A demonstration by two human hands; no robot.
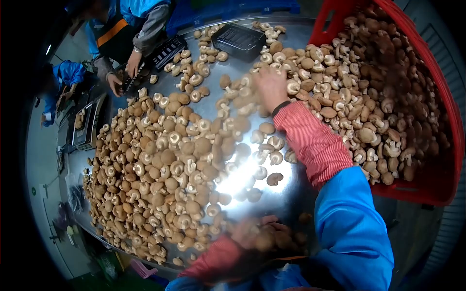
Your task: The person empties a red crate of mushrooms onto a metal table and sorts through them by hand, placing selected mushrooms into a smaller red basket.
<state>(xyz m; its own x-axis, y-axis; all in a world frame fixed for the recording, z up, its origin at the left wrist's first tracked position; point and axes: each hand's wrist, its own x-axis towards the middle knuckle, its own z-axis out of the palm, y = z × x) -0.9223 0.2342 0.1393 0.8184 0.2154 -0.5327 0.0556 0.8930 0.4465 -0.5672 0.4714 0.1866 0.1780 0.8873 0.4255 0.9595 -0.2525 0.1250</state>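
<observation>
My right hand (270,88), a dark band at its wrist, reaches over the shiitake mushrooms (279,57) at the mouth of the red crate. Motion blurs it, and its fingers are mostly hidden behind the back of the hand. Low in the view, my left hand (246,233) is smeared by motion. It is right beside a cluster of brown mushrooms (277,238) at the near table edge, with its fingertips along their upper side. Between my hands, loose mushrooms (274,179) lie scattered on the shiny metal table (291,206).
A large mushroom heap (160,169) covers the table's left part. The tilted red crate (449,160), full of mushrooms, stands at right. A black tray (239,40) lies at the back. Across the table, a co-worker's hands (133,64) handle a black tray; another person stands farther left beside a scale (88,123).
</observation>
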